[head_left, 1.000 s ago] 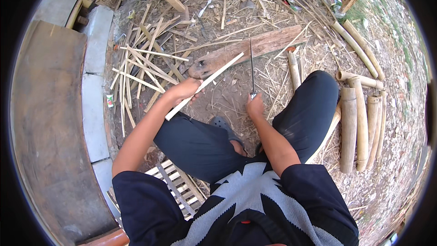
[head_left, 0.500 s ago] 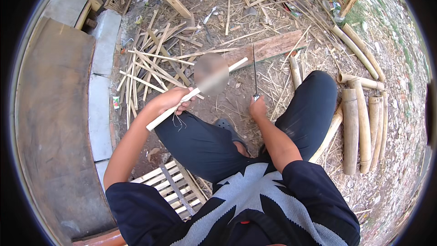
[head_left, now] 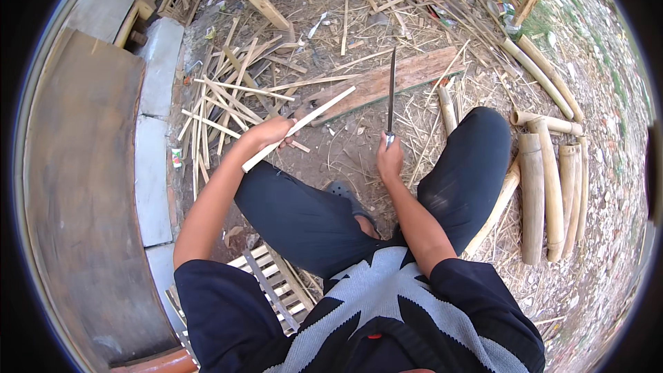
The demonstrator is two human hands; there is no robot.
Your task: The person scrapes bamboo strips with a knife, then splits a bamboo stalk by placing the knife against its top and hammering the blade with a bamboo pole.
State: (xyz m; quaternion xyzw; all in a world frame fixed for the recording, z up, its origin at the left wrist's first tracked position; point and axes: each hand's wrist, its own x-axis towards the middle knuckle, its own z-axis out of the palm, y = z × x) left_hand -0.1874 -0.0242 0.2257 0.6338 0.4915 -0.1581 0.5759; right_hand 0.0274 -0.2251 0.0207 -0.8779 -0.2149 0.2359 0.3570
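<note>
Since half a second ago the pale bamboo strip [head_left: 298, 128] has dropped lower and now slants from the left hand [head_left: 268, 132] up toward the wooden plank [head_left: 387, 81] on the ground. That hand is clamped around the strip's lower part, above the person's left knee. The right hand [head_left: 389, 160] is closed on the handle of a long knife [head_left: 391, 93], blade pointing up across the plank. Cut bamboo poles [head_left: 545, 186] lie by the right leg; split slats [head_left: 221, 97] litter the dirt left of the plank.

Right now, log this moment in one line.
left hand: grips pale bamboo strip | right hand: holds long dark blade upright | apart
</note>
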